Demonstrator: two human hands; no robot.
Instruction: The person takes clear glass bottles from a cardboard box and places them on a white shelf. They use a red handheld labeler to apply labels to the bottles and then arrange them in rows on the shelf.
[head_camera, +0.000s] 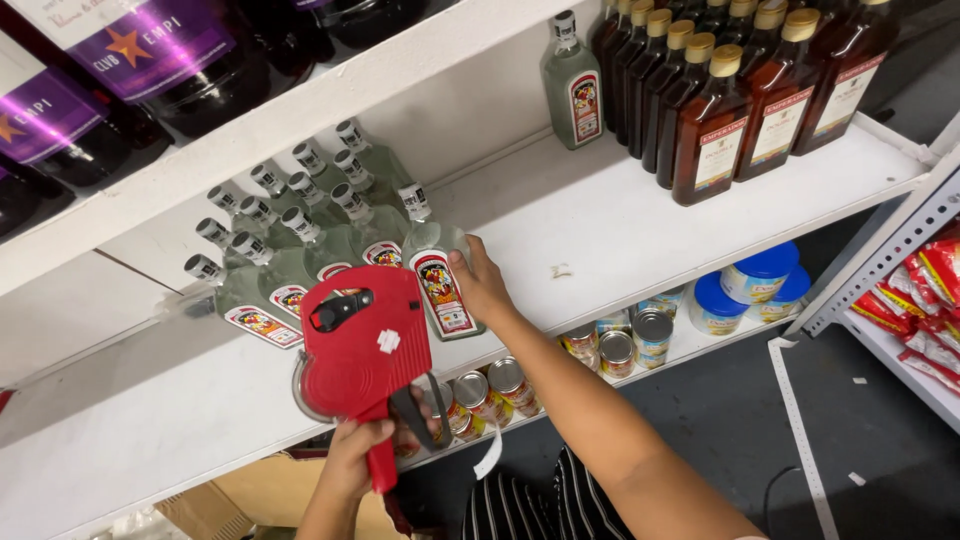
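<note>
My left hand (358, 448) grips the handle of a red price-label gun (362, 340), held up in front of the white shelf (620, 230). My right hand (480, 283) rests against the side of a clear glass bottle (436, 268) with a red and white label, at the front right of a cluster of several like bottles (300, 230). A strip of white label backing (490, 455) hangs below the gun.
Amber bottles with gold caps (740, 100) stand at the shelf's right end, one clear bottle (573, 85) beside them. Dark bottles with purple labels (140, 50) sit on the upper shelf. Cans (620, 345) and blue-lidded tubs (755, 275) fill the lower shelf. Red packets (920, 300) hang right.
</note>
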